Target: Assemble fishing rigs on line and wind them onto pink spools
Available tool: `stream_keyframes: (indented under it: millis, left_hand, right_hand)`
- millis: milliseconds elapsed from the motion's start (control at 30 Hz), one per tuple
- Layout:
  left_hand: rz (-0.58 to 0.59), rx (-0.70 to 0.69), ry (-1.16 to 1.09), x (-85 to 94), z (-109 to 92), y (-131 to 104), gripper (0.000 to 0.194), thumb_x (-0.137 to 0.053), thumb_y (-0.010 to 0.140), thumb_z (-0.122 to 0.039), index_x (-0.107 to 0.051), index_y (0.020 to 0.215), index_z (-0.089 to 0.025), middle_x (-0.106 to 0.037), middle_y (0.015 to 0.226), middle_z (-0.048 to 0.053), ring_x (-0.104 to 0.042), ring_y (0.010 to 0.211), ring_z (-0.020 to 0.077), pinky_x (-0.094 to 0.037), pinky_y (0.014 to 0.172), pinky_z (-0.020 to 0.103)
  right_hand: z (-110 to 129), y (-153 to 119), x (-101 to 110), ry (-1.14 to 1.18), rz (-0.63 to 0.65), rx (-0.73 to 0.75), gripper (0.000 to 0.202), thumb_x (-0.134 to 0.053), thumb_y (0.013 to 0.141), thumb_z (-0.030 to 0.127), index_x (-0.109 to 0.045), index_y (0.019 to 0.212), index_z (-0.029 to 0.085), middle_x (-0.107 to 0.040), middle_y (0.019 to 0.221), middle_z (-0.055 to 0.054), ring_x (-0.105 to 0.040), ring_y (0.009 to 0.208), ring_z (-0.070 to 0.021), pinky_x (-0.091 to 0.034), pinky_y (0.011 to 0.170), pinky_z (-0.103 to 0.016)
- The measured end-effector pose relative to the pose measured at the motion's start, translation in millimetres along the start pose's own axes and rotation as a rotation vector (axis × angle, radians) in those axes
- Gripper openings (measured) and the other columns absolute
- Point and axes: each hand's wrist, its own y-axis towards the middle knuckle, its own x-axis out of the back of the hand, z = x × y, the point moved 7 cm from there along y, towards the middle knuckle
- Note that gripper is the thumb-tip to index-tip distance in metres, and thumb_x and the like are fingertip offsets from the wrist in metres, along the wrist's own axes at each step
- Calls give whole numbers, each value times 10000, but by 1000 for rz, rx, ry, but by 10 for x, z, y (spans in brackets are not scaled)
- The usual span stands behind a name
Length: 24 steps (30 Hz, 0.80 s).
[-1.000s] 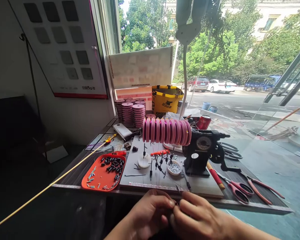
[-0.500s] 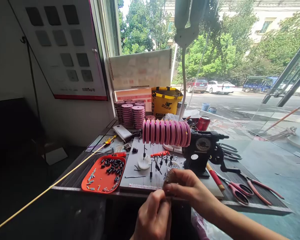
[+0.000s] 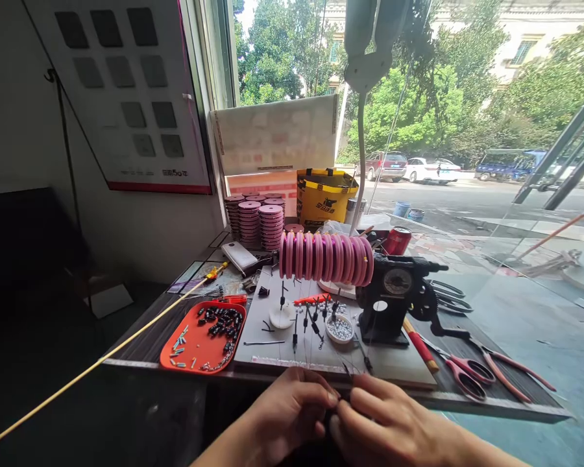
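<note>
By the near edge of the desk (image 3: pixel 143 344), a small dark piece (image 3: pixel 339 397), mostly hidden, seems to be pinched in the nearly closed grips of the left hand (image 3: pixel 292 405) and right hand (image 3: pixel 389 418), best steadied at the fingertips, with the black fitting (image 3: pixel 368 364) nearby left untouched

Daylight through the large window (image 3: pixel 409 117) meets a dim wall (image 3: pixel 141 227) at left.

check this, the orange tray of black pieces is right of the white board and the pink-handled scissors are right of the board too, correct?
The tray side is wrong: the head view shows the orange tray of black pieces left of the white board. The pink-handled scissors are on its right.
</note>
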Motion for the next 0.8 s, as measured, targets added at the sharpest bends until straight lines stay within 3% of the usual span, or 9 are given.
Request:
stream_keyframes:
  millis: [200,400,567,800]
  left_hand:
    - [-12,19,-30,3,16,-18,47,-549,517,-77,-567,523,-119,-469,477,-45,-415,424,35,-262,396,144]
    - [-16,-167,100,19,-73,-8,53,-555,522,-72,-590,536,-110,-546,537,-13,-456,454,64,-304,430,188]
    - [35,-69,50,8,8,25,58,-543,516,-64,-591,516,-96,-488,477,-31,-385,399,38,-249,367,160]
    - [20,33,-55,-5,41,26,63,-546,516,-41,-579,512,-94,-464,437,-45,-408,386,20,-264,344,105]
  right_hand:
    - [46,-4,-91,-26,12,48,263,-378,843,66,-545,655,145,-482,535,21,-393,484,-109,-332,514,-273]
    - [82,25,-137,31,75,52,185,-416,833,73,-579,768,131,-536,596,5,-426,542,-122,-348,520,-270]
    - [47,34,-80,57,21,0,279,-374,854,71,-568,660,119,-484,532,6,-379,484,-115,-330,462,-256]
    - [60,28,-61,7,-27,-6,386,-313,848,33,-526,542,135,-458,506,0,-364,452,-109,-319,432,-247]
